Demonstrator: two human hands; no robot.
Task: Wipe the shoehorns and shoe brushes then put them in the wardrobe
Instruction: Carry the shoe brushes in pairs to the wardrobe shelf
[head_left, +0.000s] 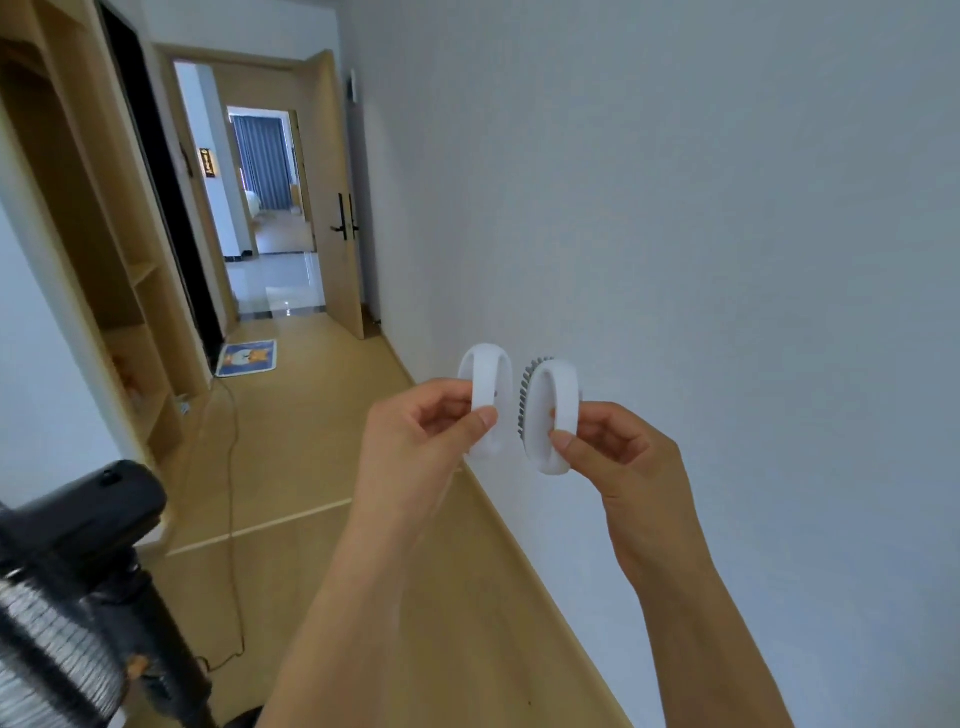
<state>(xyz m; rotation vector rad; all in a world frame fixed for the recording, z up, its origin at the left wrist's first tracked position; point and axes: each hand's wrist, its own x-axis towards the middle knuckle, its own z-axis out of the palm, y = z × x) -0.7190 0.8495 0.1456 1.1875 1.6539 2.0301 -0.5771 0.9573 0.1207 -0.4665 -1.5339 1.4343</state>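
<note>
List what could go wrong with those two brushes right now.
1. The left hand and right hand each only pinch a white shoe brush at the fingertips, so one might slip to the floor.
2. A cable trails across the floor toward the wardrobe; it could trip the person.
</note>
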